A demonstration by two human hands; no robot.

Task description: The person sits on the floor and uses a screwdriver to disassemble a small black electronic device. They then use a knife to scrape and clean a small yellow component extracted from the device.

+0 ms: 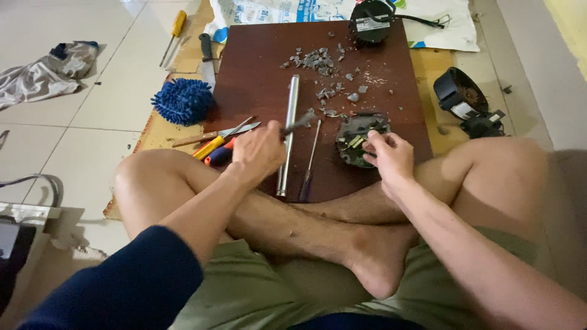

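While grey broken fragments (318,61) already litter the dark brown wooden board's (257,67) far edge | left hand (258,151) clenched on a grey metal tool (298,124) | right hand (389,156) clamps the round dark partly stripped part (353,135) at the near right edge.

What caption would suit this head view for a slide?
Cross-legged on the floor, a person's left hand grips a grey tool while the right hand steadies a round dark part on a brown board.

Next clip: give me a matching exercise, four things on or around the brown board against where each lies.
Things:
1. blue duster head
2. metal tube
3. grey debris
4. round dark part

Places:
A. under the right hand
B. far end of the brown board
C. off the board's left edge
D. lengthwise, beside the left hand

Pairs: 1-C, 2-D, 3-B, 4-A
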